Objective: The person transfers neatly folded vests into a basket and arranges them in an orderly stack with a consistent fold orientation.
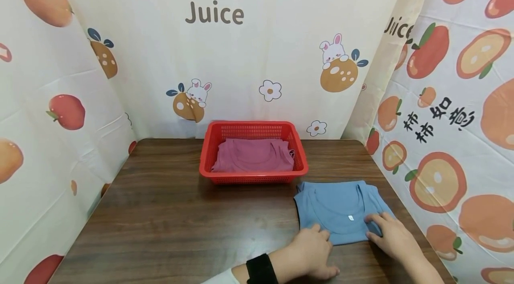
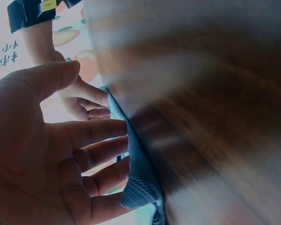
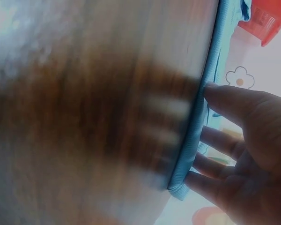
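On the worktop (image 1: 160, 212) we count one basket (image 1: 253, 180) and one folded blue top (image 1: 331, 206). Basket is red with slotted walls, near the middle of the back edge. We have one pink top (image 1: 254, 155), folded, lying inside it. Blue top lies flat on the worktop, forward and right of the basket, neckline up, one small white tag (image 1: 351, 218) showing.

Hands: two, both at the blue top's near edge, well apart from each other. Left hand (image 1: 311, 248): fingers straight and spread, tips touching the cloth toward the near left corner; thumb stands clear of it. Right hand (image 1: 393, 235): fingers slightly bent and spread, tips on the cloth toward the near right corner, thumb tip touching the folded edge. We read that as resting, thumb and fingers apart, rather than pinching.

One black band (image 1: 262, 269) on the left wrist. Behind the basket, we count two bunnies and two flowers on the curtain (image 1: 257, 52).
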{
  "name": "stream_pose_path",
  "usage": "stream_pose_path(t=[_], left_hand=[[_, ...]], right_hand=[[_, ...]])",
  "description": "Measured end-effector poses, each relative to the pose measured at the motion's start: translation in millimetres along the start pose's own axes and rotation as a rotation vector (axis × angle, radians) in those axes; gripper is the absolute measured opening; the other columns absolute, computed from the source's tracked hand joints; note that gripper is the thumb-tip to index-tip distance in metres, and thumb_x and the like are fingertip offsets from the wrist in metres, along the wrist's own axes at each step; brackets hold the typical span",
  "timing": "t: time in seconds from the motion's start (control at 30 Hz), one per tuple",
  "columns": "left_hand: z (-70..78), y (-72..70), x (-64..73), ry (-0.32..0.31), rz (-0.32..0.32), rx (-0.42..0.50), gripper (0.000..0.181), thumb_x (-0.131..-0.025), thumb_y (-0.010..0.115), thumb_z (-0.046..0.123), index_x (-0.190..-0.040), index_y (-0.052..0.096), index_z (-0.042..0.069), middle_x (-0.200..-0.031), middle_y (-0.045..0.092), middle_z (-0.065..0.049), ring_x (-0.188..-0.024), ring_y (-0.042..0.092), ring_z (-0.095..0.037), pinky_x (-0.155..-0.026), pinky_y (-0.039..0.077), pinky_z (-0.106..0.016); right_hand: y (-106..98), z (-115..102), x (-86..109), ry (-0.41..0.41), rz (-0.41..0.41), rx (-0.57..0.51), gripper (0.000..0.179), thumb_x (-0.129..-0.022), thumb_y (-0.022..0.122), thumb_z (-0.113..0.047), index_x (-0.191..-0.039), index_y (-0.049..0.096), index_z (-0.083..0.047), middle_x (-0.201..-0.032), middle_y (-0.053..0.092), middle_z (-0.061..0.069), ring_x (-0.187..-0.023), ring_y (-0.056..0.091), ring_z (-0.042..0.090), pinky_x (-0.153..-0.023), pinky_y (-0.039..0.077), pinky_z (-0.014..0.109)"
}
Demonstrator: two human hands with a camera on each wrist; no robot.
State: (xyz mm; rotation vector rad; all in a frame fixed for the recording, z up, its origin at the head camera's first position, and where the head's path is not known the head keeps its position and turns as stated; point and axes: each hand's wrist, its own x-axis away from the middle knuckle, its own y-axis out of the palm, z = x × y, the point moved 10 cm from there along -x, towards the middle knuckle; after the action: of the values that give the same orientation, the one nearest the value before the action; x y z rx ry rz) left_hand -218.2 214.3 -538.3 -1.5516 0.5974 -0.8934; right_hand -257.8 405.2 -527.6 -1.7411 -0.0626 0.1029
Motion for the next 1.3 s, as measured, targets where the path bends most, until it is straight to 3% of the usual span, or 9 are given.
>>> stream_pose_path(t=[0.5,0.77,1.3], left_hand=[[1.7,-3.2,13.9,-0.002,0.033,-0.014,0.053,-0.091,0.048,0.077,-0.119,0.07,0.037,-0.128,0.057,0.02,-0.104,0.049,-0.006,-0.072,0.048,-0.022],[0.5,-4.0,22.2,0.025,0.053,-0.004,0.053,-0.092,0.049,0.075,-0.119,0.071,0.036,-0.126,0.058,0.018,-0.1,0.048,-0.007,-0.069,0.047,-0.023],[-18.8,-3.3,44.5,0.068,0.079,0.076,0.05,-0.093,0.053,0.072,-0.12,0.072,0.034,-0.124,0.059,0.016,-0.092,0.048,-0.009,-0.06,0.044,-0.025]], right_hand=[[0,-11,6.0,-0.019,0.026,0.003,0.034,-0.079,0.086,-0.025,-0.108,0.07,-0.02,-0.102,0.063,0.006,-0.095,0.062,0.031,-0.081,0.051,0.056],[3,-15,6.2,0.017,-0.013,0.003,0.034,-0.08,0.086,-0.027,-0.11,0.07,-0.02,-0.104,0.062,0.005,-0.096,0.061,0.03,-0.08,0.052,0.056],[2,-47,5.6,-0.034,0.032,0.049,0.035,-0.077,0.089,-0.028,-0.106,0.071,-0.021,-0.093,0.058,-0.001,-0.078,0.052,0.017,-0.069,0.049,0.043]])
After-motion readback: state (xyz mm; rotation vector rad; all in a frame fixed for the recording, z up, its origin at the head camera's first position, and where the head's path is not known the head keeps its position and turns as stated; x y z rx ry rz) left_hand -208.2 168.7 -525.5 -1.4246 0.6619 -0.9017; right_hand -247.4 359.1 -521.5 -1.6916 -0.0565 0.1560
